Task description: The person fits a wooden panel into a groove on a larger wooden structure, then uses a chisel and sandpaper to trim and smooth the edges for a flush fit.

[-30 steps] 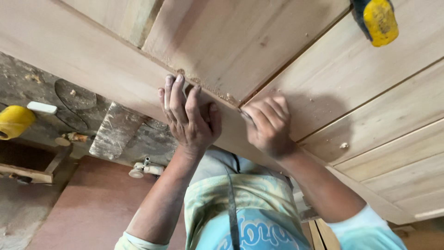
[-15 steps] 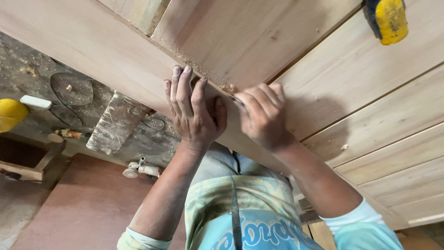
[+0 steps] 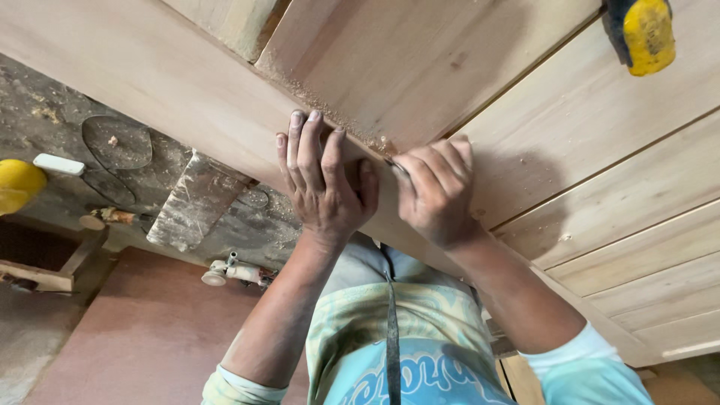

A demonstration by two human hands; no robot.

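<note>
A small dark thing sits pinched under the right hand fingertips, mostly covered, so its kind cannot be told. The left hand palm hides the wooden rail beneath it. Up beyond the fingers, a yellow tool is cut off by the top edge.

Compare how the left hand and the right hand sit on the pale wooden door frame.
The left hand lies with fingers stretched up across the pale wooden door frame; the right hand is curled into a fist. The left hand shows nothing in it; the right hand pinches a small dark thing, too hidden to name. Both press by the sawdust-lined groove.
</note>
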